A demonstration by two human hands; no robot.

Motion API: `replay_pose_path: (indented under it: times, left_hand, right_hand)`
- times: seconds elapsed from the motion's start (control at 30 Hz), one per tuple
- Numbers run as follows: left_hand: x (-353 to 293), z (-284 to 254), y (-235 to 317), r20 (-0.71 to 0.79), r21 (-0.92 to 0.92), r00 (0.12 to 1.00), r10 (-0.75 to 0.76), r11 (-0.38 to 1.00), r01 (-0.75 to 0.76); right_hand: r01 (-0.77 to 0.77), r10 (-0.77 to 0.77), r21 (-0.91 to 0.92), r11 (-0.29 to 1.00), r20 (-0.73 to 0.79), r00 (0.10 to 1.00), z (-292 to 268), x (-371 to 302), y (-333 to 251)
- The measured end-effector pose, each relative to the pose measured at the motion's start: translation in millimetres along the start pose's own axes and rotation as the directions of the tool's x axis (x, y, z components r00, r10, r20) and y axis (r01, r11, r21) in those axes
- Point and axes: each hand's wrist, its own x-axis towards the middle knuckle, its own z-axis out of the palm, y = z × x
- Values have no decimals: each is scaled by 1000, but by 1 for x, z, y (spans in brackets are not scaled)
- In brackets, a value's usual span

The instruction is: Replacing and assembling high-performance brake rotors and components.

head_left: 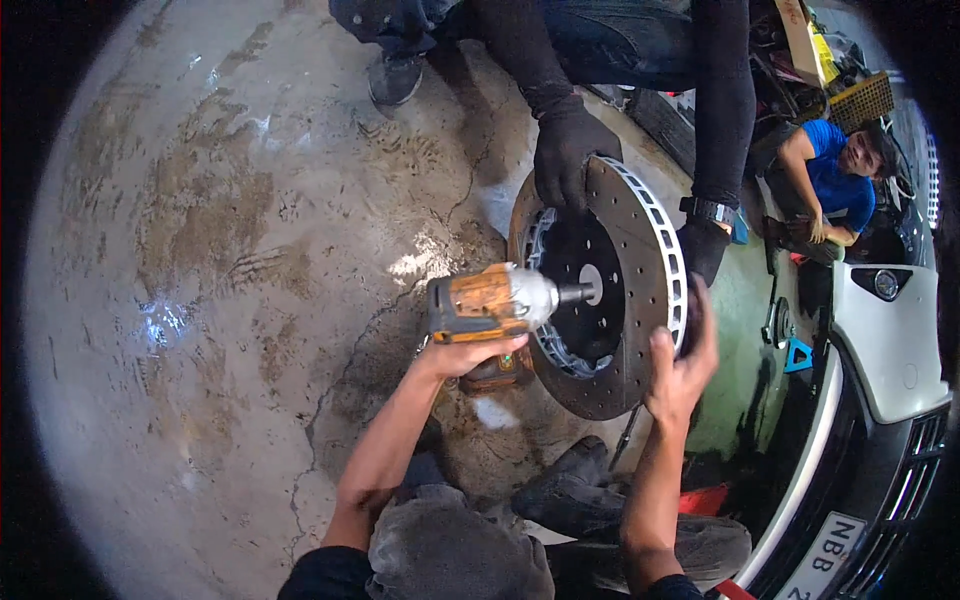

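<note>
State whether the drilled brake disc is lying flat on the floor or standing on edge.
Standing on edge: the brake disc rests its lower rim on the concrete floor, steadied by gloved hands above and the right hand.

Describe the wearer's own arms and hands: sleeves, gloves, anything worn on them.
Both forearms are bare from elbow to wrist, with dark short sleeves just showing at the lower edge. The left hand and right hand wear no gloves. No watch, band or ring is visible on either.
</note>
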Motion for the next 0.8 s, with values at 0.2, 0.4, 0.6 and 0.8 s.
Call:
replay_pose_path:
  times: [0.2,0.4,0.6,0.8]
  left_hand:
    - [-48,-2,-3,31,-323,983,180,933,-160]
    - [-83,4,86,-24,365,985,173,918,-152]
    - [-39,87,286,352,914,936,-35,229,-335]
    - [-24,179,373,461,855,821,-338,-81,-513]
  right_hand:
    - [267,-223,-166,949,244,944,0,-27,-55]
    - [-493,309,543,680,397,864,15,-46,-80]
    - [-644,319,759,-95,637,702,-19,-22,-53]
    - [-574,350,786,-232,618,704,-18,-22,-63]
